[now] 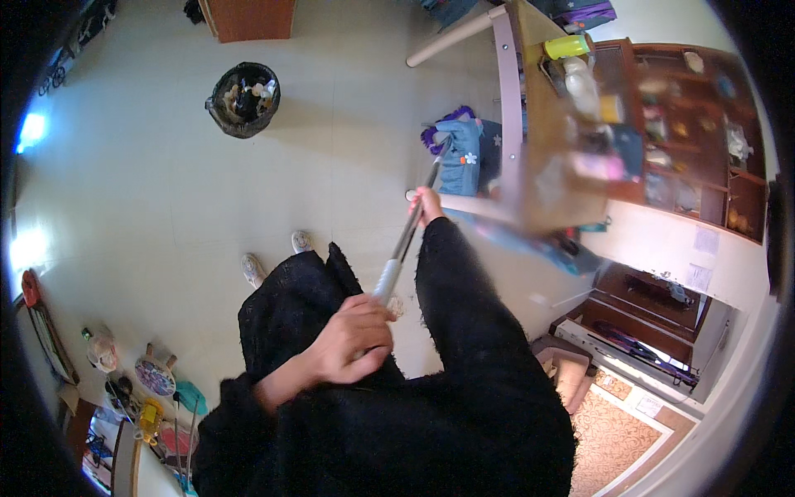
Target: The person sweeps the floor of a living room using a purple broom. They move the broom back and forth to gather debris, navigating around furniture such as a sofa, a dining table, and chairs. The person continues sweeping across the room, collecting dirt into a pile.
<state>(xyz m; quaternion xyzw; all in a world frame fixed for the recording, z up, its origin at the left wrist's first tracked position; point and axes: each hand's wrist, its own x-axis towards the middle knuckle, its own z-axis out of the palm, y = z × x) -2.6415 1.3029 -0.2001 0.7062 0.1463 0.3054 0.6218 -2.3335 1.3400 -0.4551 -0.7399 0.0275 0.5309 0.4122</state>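
Note:
A mop with a metal pole [407,239] slants up and to the right from my body. My left hand [354,338] is closed around the top end of its pole, beside the pale grey grip [387,279]. Farther down the pole, my right hand [427,205] grips it with the arm stretched forward. The purple fringed mop head [463,113] rests on the floor at the table's side, partly hidden behind blue denim-like cloth [459,161] with a white flower.
A wooden-topped table [534,112] with pale legs stands at the right, carrying blurred items and a yellow-green container [566,46]. A black-lined trash bin [243,99] stands at upper left. Lower left are a round stool [155,375] and a yellow bottle [149,420]. Shelves [702,136] hang far right.

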